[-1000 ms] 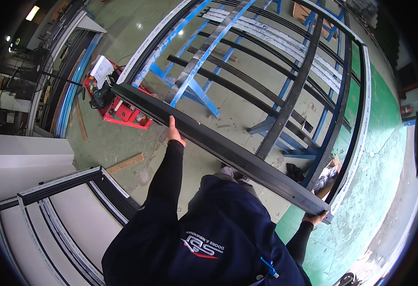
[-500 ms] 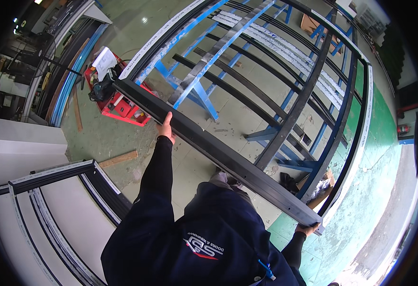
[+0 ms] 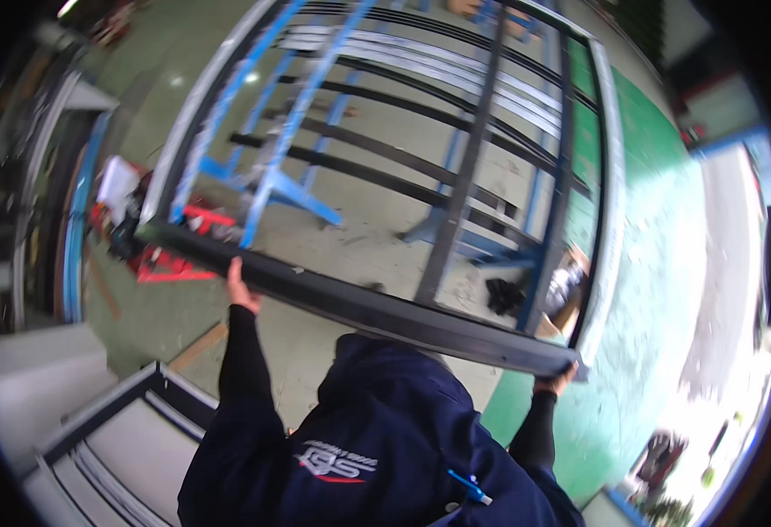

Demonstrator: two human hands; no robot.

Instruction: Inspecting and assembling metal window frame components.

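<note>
Black frame [image 3: 376, 311] gripped at its near edge

At lower left, shows a white-panelled frame [image 3: 139, 457], limiting room on that side. Farther up, shows a red cart [image 3: 173, 267] close to the black frame's left corner, partly covered by it. With the left hand [image 3: 243, 288], clasps the near edge a little in from that corner, thumb on top, fingers hidden beneath. Across the middle, holds the frame level with the dark jacket [image 3: 394, 395], over blue trestles [image 3: 302, 196]; cannot tell about contact between them. With the right hand [image 3: 557, 379], clasps the same edge near the right corner. Beyond the right edge, gives wide green floor [image 3: 649, 255] for moving.
</note>
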